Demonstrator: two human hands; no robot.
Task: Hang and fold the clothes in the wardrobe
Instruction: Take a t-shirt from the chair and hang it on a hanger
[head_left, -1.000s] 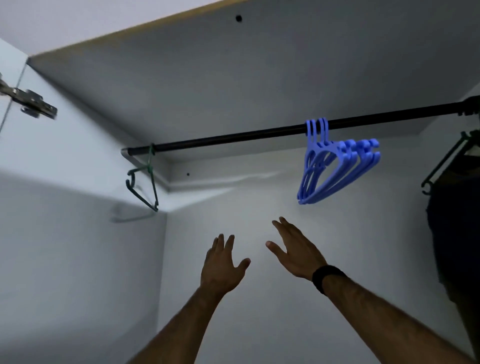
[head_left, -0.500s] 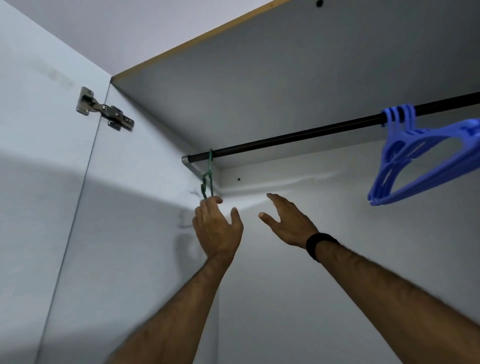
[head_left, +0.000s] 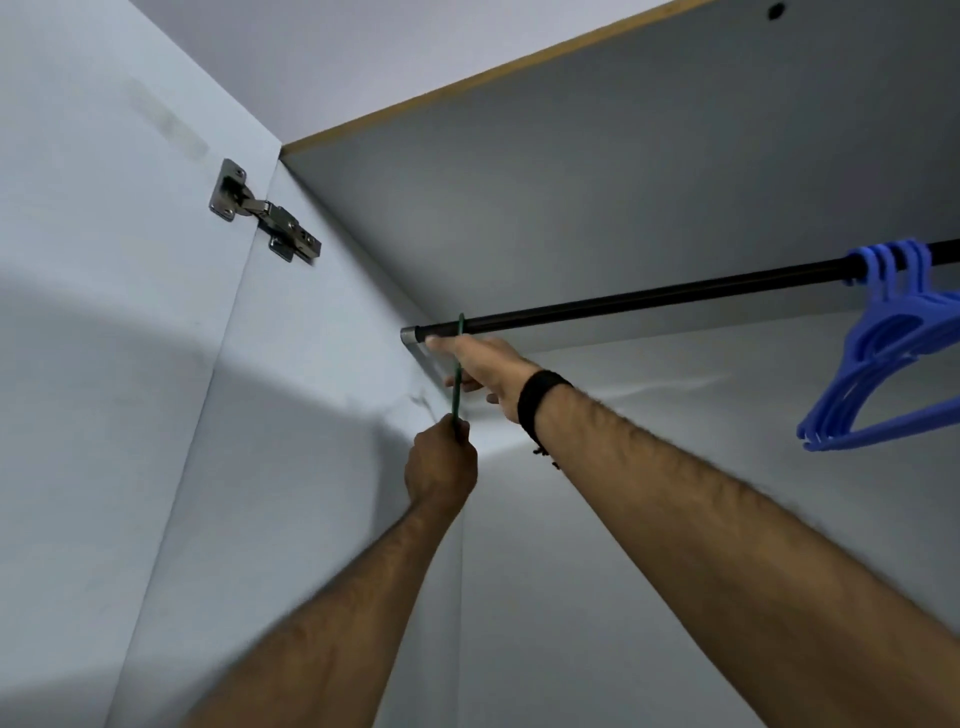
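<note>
A thin green hanger (head_left: 457, 379) hangs by its hook at the left end of the black wardrobe rail (head_left: 649, 299). My left hand (head_left: 441, 460) is closed around the hanger's lower part, below the rail. My right hand (head_left: 485, 366), with a black band at its wrist, reaches up just under the rail's left end, right behind the hanger; its fingers are stretched out and I cannot tell whether they touch the hanger. No clothes are in view.
Several blue plastic hangers (head_left: 883, 353) hang together on the rail at the right edge. The white wardrobe side wall (head_left: 311, 415) is close on the left, with a metal door hinge (head_left: 265, 218) above. The top panel (head_left: 623, 182) lies just over the rail.
Both hands rose toward the rail's left end. My left hand went from touching the green hanger with open fingers to closing on it. My right hand moved left, up to the rail. The view turned left.
</note>
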